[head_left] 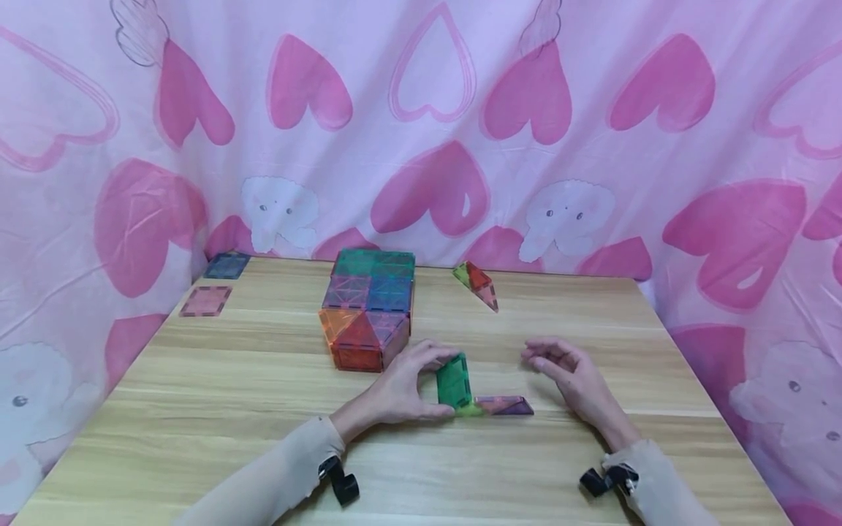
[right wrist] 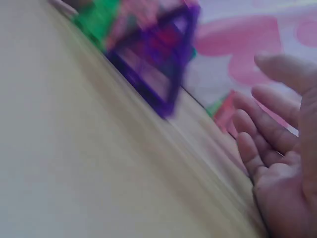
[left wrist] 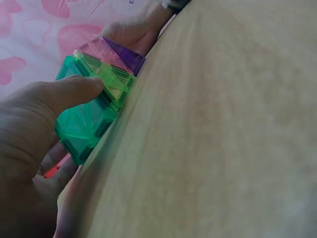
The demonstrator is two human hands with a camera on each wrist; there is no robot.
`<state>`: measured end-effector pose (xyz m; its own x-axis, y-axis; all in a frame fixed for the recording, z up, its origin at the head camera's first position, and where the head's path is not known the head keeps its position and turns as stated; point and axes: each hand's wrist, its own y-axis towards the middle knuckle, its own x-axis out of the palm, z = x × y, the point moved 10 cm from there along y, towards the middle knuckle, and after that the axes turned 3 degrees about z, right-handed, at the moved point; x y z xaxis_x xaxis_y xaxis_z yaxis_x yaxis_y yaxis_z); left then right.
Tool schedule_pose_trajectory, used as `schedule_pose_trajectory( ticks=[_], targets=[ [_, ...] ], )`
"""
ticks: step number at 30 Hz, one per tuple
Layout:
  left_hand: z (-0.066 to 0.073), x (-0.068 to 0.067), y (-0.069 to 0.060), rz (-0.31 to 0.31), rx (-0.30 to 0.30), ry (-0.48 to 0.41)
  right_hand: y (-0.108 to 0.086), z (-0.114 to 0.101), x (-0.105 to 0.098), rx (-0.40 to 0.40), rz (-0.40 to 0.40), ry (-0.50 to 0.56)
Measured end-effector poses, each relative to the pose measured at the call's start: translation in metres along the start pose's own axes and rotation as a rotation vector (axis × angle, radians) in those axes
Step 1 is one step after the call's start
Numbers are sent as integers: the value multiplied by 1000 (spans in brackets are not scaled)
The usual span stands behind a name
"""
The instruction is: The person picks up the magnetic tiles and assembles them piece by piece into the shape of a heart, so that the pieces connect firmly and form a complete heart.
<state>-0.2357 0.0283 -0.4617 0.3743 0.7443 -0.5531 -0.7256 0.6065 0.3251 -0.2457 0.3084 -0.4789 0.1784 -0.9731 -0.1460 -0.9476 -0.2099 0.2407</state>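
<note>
My left hand [head_left: 400, 381] grips a small group of joined translucent magnetic tiles between thumb and fingers. Its green square tile [head_left: 453, 382] stands upright on the table. In the left wrist view a yellow-green tile [left wrist: 113, 84] is under the thumb, with a pink triangle tile [left wrist: 99, 48] and a purple triangle tile [left wrist: 128, 57] beyond it. Off the purple end, my right hand [head_left: 575, 381] holds nothing; its fingers are loosely bent and apart from the tiles. Behind the left hand stands a larger block of multicoloured tiles [head_left: 368, 292].
On the wooden table [head_left: 230, 409], a dark blue tile [head_left: 227, 266] and a pink square tile [head_left: 205, 301] lie at the far left. A small strip of yellow-green, red and pink tiles [head_left: 478, 282] lies near the back. A pink heart-patterned curtain [head_left: 434, 73] hangs around the table.
</note>
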Motion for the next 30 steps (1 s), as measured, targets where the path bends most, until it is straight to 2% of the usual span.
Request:
schedule_pose_trajectory(
  ticks=[3,5,11,19,30],
  targets=[
    [-1,0,-1,4,12,-13,18,8,-18,4,88,-101],
    [-2,0,-2,9,17,-18,31,13,-25,9,121,-117],
    [-3,-1,-1,19,27,-8,66,20,-33,-6,147,-129],
    [-5,-2,-3,10,21,-6,95,26,-12,18,70,-223],
    [-8,2,-1,-18,11,-10,128,27,4,5,46,-411]
  ],
)
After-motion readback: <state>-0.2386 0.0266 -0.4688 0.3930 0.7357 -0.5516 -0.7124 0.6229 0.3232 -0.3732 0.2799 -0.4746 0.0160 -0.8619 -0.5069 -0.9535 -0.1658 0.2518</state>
